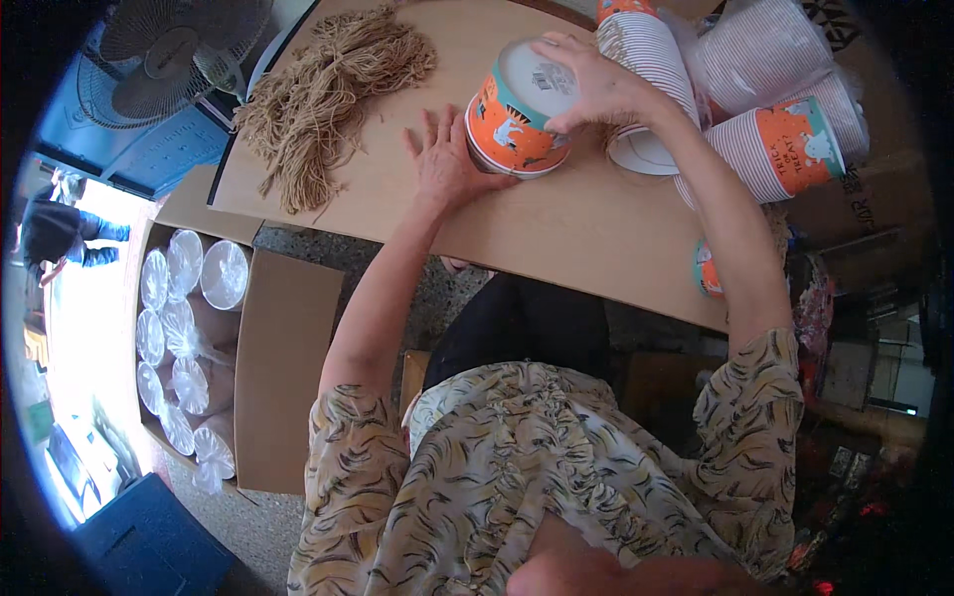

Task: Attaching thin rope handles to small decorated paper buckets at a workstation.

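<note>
The orange cup [522, 142] seems light, stiff but easily dented, best held around its wall; right hand [604, 87] grips its upper end, left hand [449, 169] spreads wide beside.

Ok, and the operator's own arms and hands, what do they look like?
Left hand and right hand are ungloved; no watch or bracelet shows. Forearms are bare. Loose sleeves end around the elbows: thin-looking pale fabric, dark curved strokes, yellowish patches. No cables visible on either arm.

Left hand [447, 167] lies splayed; right hand [604, 87] curves in a grip.
</note>
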The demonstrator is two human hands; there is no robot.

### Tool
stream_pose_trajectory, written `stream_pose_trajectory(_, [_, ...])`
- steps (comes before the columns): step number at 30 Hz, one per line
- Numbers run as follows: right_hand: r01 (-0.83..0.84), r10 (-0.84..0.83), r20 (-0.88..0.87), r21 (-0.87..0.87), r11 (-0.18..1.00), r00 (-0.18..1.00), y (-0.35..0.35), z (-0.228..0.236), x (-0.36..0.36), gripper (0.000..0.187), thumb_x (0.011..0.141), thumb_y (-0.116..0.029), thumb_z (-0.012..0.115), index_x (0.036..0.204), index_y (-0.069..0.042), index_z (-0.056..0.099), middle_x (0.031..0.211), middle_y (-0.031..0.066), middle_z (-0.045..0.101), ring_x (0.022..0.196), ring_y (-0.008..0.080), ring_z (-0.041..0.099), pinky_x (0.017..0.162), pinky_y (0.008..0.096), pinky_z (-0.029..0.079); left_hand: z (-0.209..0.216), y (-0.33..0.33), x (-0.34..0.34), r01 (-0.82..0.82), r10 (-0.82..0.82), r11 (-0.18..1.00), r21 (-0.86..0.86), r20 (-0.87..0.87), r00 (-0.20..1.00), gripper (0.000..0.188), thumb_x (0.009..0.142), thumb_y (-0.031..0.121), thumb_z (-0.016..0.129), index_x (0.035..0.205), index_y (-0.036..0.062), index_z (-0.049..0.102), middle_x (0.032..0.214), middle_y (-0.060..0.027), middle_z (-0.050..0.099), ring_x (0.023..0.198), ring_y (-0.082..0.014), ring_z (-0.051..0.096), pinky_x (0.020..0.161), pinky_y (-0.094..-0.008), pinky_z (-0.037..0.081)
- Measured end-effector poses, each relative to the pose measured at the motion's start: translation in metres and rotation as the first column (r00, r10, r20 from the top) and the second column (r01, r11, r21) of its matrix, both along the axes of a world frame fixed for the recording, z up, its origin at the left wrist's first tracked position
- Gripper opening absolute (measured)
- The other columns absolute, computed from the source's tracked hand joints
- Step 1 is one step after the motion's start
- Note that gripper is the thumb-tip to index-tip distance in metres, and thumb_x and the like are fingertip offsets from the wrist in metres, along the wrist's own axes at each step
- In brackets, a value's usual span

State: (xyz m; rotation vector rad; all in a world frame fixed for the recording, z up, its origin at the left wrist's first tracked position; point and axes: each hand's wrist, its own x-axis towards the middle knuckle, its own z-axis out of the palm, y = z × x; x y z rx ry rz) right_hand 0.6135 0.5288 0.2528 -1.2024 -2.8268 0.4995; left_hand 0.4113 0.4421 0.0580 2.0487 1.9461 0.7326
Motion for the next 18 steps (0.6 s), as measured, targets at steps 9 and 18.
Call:
stream_pose_trajectory(9, [0.013, -0.012, -0.018, 0.079, 0.997, 1.000, 0.012, -0.023, 0.013, 0.113, 0.059, -0.026, 0.088, 0.155, -0.003, 0.034, 0.162, 0.0200, 0.026, 0.150, 0.0338, 0.030, 0.123, 0.0392, 0.029, 0.004, 0.004, 0.002, 0.024, -0.024, 1.000, 0.011, -0.019, 1.000, 0.134, 0.055, 0.082, 0.077, 0.161, 0.0169, 0.026, 0.165, -0.0165, 0.028, 0.154, -0.0429, 0.014, 0.120, -0.0684, 0.002])
stream_pose_trajectory(18, [0.033, -0.020, -0.107, 0.125, 0.992, 0.994, 0.004, -0.025, 0.012, 0.110, 0.060, -0.037, 0.091, 0.152, -0.002, 0.040, 0.157, 0.0230, 0.034, 0.147, 0.0371, 0.033, 0.122, 0.0431, 0.029, 0.014, -0.001, 0.011, 0.033, -0.034, 0.999, -0.017, -0.070, 0.997, 0.129, 0.060, 0.078, 0.077, 0.159, 0.0119, 0.027, 0.165, -0.0149, 0.027, 0.153, -0.0384, 0.019, 0.120, -0.0631, 0.012])
